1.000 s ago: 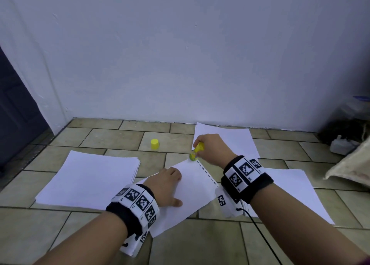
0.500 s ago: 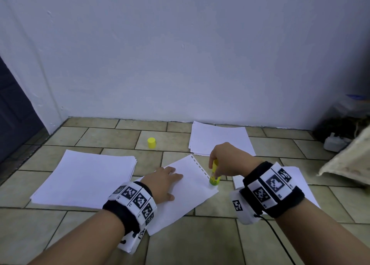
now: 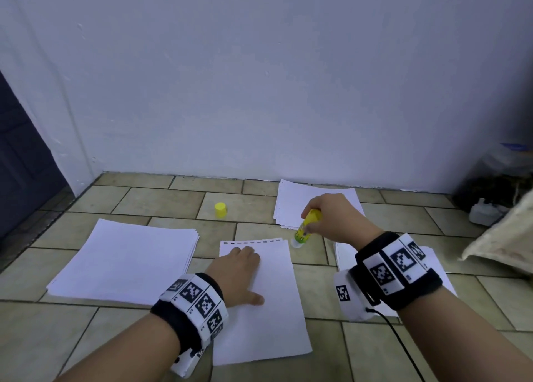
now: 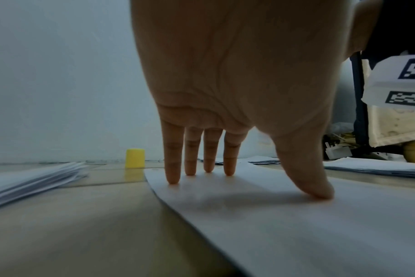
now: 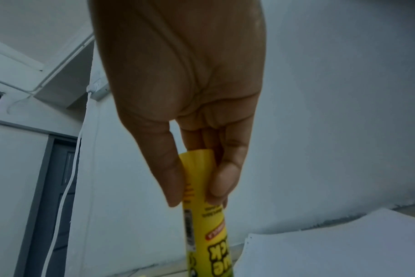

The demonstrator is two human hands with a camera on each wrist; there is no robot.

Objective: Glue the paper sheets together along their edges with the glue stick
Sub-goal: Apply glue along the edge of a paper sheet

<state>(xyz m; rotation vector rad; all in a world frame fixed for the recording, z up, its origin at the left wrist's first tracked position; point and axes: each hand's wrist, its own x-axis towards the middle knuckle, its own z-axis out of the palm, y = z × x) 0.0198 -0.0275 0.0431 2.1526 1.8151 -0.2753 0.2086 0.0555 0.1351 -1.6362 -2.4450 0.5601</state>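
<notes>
A white sheet (image 3: 268,309) with a punched top edge lies on the tiled floor in front of me. My left hand (image 3: 240,275) presses flat on it, fingers straight (image 4: 228,163), on the sheet (image 4: 296,224). My right hand (image 3: 334,218) pinches a yellow glue stick (image 3: 307,228) between thumb and fingers, its tip pointing down just off the sheet's top right corner. In the right wrist view the glue stick (image 5: 201,206) hangs from the fingers. The yellow cap (image 3: 220,210) stands alone on a tile, also seen as the cap (image 4: 135,157).
A thick stack of paper (image 3: 127,260) lies to the left. A second pile (image 3: 314,205) lies by the wall, a third (image 3: 343,257) under my right wrist. Clutter and a cloth bag (image 3: 501,243) sit at the right. A dark door (image 3: 20,162) stands at the left.
The sheet has turned from slanted to straight under my left hand. My right hand, after running the glue stick down the sheet's right edge, has lifted it to the top right corner.
</notes>
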